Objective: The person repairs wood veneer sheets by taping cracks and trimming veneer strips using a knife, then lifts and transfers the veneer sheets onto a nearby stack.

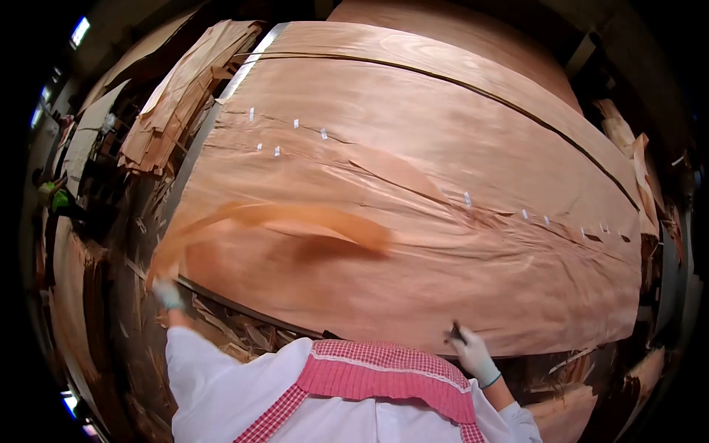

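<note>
A small dark tool (457, 334) is gripped in the white-gloved right hand (475, 354), by the near edge of the broad pinkish-brown wood sheet (413, 295). A blurred, curved orange-brown veneer strip (295, 215) is held at one end by the white-gloved left hand (168, 294), arched rightward over the sheet.

The left arm (203, 358) is reached forward and out to the side, white-sleeved nearly to the wrist (177, 317). The gloved left hand (168, 294) is blurred by motion, and though it appears closed in a grip, its separate fingers cannot be made out. The right arm (508, 404) is extended forward, partly hidden by the clothed body (354, 421). The gloved right hand (474, 354) is seen more sharply, angled inward, with its fingers (464, 343) curled in a hold
</note>
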Tool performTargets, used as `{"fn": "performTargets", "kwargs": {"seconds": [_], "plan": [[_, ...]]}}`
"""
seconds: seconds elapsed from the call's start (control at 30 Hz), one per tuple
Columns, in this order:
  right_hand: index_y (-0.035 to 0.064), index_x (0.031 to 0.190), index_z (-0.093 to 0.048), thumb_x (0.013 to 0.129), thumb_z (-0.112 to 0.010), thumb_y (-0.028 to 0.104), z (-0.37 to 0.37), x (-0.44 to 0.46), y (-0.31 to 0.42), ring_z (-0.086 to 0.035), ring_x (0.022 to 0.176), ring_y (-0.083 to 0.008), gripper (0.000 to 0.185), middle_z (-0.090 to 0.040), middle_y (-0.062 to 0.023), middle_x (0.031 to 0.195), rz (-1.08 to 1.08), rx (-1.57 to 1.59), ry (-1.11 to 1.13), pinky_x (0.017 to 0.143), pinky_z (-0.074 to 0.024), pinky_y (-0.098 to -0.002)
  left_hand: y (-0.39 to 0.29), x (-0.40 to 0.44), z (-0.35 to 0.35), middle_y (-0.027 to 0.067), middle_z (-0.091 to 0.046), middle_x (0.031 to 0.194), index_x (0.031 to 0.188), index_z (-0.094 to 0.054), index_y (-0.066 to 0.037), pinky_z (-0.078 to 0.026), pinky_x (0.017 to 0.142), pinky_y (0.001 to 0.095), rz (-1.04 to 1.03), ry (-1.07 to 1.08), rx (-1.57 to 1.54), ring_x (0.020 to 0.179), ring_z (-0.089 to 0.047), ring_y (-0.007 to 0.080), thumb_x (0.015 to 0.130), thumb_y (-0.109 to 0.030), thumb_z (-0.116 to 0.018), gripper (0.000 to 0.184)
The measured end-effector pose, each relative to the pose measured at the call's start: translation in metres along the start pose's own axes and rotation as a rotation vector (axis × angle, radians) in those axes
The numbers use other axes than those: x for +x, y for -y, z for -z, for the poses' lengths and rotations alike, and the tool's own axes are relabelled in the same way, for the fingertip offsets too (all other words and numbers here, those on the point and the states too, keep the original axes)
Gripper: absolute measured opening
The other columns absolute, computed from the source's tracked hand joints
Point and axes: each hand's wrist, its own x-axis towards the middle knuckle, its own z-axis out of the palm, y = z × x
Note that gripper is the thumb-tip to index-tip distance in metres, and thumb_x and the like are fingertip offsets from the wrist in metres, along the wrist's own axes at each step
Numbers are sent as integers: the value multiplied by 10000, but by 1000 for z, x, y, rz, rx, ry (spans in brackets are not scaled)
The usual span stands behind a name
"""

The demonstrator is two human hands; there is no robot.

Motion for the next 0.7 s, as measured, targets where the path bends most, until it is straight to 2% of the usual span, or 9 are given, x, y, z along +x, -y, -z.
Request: {"fn": "performTargets", "kwargs": {"seconds": [0.03, 0.07, 0.17, 0.27, 0.4, 0.47, 0.53, 0.6, 0.7], "plan": [[-29, 1176, -585, 889, -609, 67, 1, -16, -25, -632, 933, -183, 304, -652, -147, 1062, -76, 38, 107, 840, -504, -318, 24, -27, 60, 97, -663, 991, 1135, -613, -64, -520, 731, 384, 439, 66, 96, 842, -629, 245, 983, -287, -447, 317], [-33, 1176, -591, 887, -620, 78, 1, -37, -36, -627, 942, -172, 311, -657, -135, 1065, -196, 154, 196, 846, -501, -316, 33, -63, 105, 103, -664, 1000, 1128, -621, -63, -518, 741, 385, 638, 115, 256, 853, -632, 250, 975, -300, -451, 330], [-46, 1174, -607, 879, -655, 112, 9, -83, -35, -613, 970, -141, 338, -674, -99, 1076, -561, 507, 266, 866, -493, -311, 44, -182, 165, 123, -668, 1027, 1110, -643, -59, -512, 769, 386, 817, 578, 773, 888, -641, 266, 950, -338, -460, 370], [-46, 1160, -618, 874, -660, 116, 27, -92, -22, -608, 964, -132, 331, -677, -75, 1060, -517, 395, 344, 865, -490, -305, -10, -283, 128, 143, -672, 1055, 1091, -666, -55, -506, 797, 386, 493, 1380, 1134, 923, -650, 283, 924, -376, -470, 411], [-55, 1094, -643, 866, -674, 165, 51, -84, -48, -587, 899, -99, 318, -688, -42, 989, -353, 158, 505, 827, -490, -287, -114, -328, 52, 170, -677, 1091, 1066, -696, -50, -498, 835, 388, 39, 1753, 1224, 970, -662, 304, 891, -426, -482, 466], [-16, 1004, -686, 847, -702, 199, 75, -72, 4, -591, 817, -106, 266, -679, -36, 879, -555, 151, 496, 741, -479, -268, -134, -315, 14, 172, -699, 1008, 939, -704, -7, -498, 802, 417, -55, 1839, 1100, 894, -668, 332, 888, -420, -488, 469], [25, 809, -669, 787, -728, 174, 99, -54, 37, -563, 619, -107, 162, -642, -45, 709, -485, 89, 423, 560, -433, -241, -194, -303, -16, 132, -704, 832, 861, -676, 14, -513, 725, 402, -370, 1738, 693, 772, -666, 274, 915, -354, -488, 417], [72, 639, -531, 783, -698, 185, 100, -33, 67, -448, 445, -97, 248, -514, -23, 553, -186, 428, 219, 419, -359, -264, -304, -310, -33, 68, -652, 730, 855, -649, -9, -518, 672, 313, 264, 1546, 333, 685, -635, 172, 959, -260, -501, 310], [75, 726, -551, 902, -658, 253, 76, 1, 136, -379, 477, -41, 272, -465, 35, 589, -17, 263, -25, 437, -300, -219, -372, -335, -79, 50, -655, 876, 981, -635, -2, -510, 753, 275, 106, 1699, -79, 805, -629, 133, 980, -272, -529, 291]]}}
